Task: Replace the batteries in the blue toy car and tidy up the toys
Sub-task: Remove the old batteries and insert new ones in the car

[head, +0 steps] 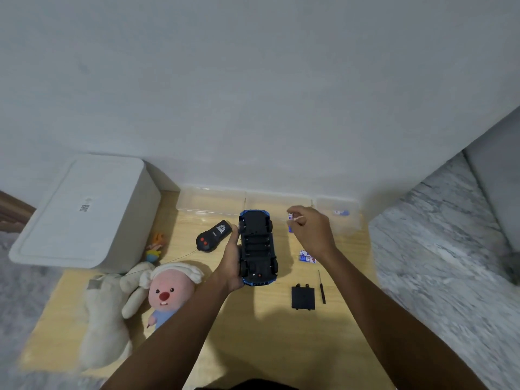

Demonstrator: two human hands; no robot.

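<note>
Left hand (231, 260) round upturned blue plastic car (257, 249), right hand (311, 230) pinching prob. small battery (290, 217).

Bare mat (253, 333) lies between plush (168, 294) and battery cover (302, 298).

The toy car (257, 249) shows a black underside with blue body edges at both ends; the remote (214, 236) is black with red buttons. The plush doll (170, 291) is pink-faced with a red nose, white cap and pale blue clothing, beside a cream plush rabbit (108, 313). The batteries (307, 257) are white with blue markings, the storage box (84, 211) white, the floor mat (253, 339) light wood-patterned.
</note>
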